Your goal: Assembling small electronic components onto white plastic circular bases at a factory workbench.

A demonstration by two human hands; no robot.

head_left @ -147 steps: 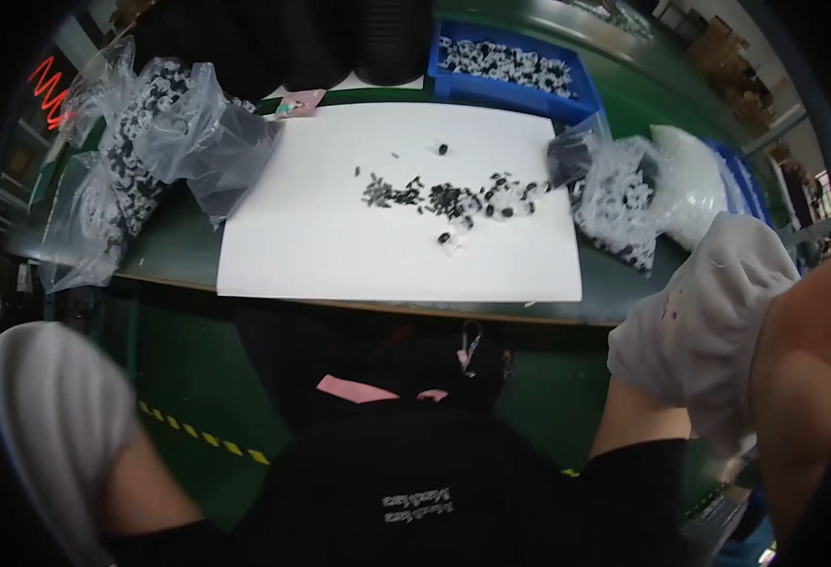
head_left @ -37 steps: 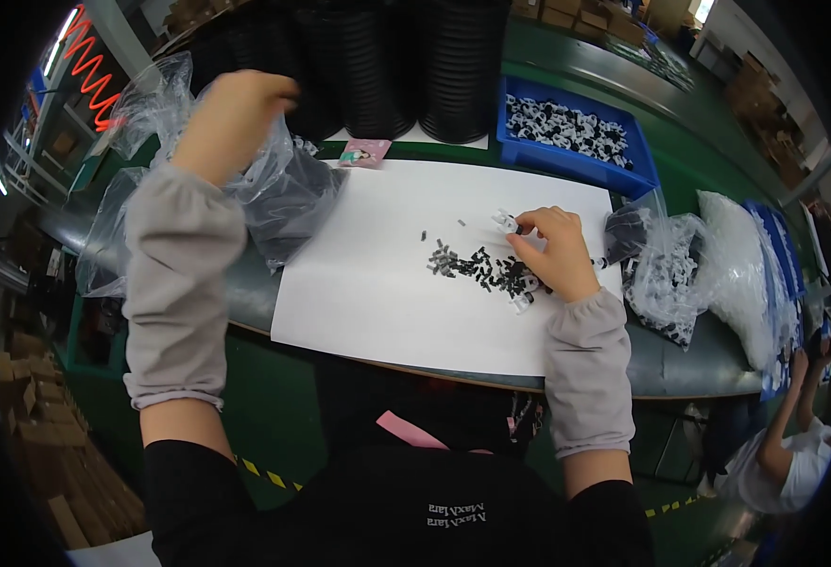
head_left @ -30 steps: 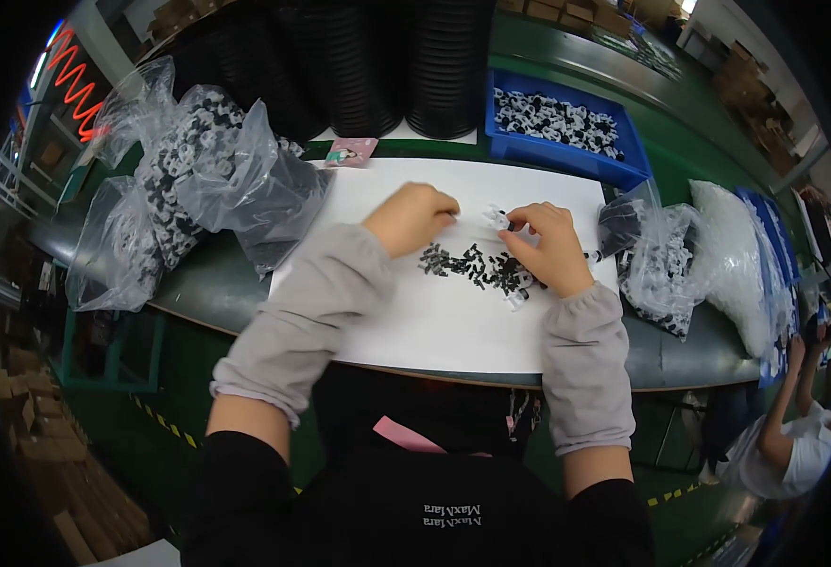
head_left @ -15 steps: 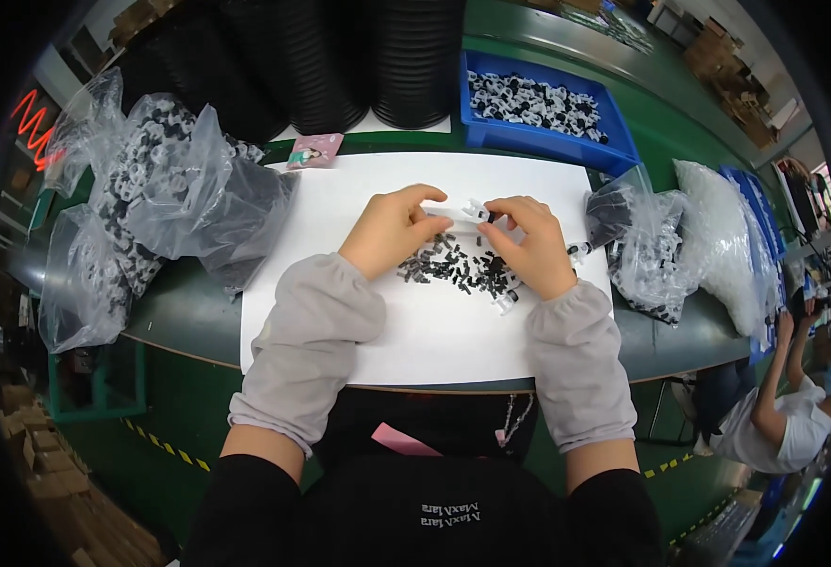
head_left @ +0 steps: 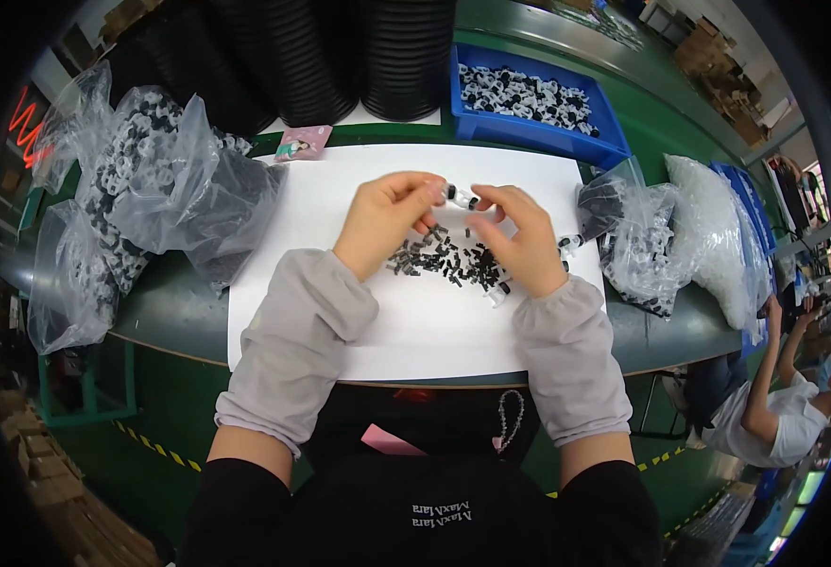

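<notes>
My left hand (head_left: pixel 385 219) and my right hand (head_left: pixel 519 238) meet above a white sheet (head_left: pixel 415 321) on the green bench. Between their fingertips they pinch one small black-and-white part (head_left: pixel 460 197). Under the hands lies a loose heap of small black parts (head_left: pixel 444 263), with a few white ones at its right edge. Both forearms wear grey sleeves.
A blue bin (head_left: pixel 529 102) of black-and-white parts stands behind the sheet. Clear bags of parts (head_left: pixel 151 189) lie at the left, more bags (head_left: pixel 651 241) at the right. Stacks of black rings (head_left: pixel 340 52) stand at the back. Another person (head_left: pixel 765 416) sits at lower right.
My left hand came down from the bag at the left and joined the right hand over the heap. The two hands now hold a small part between them.
</notes>
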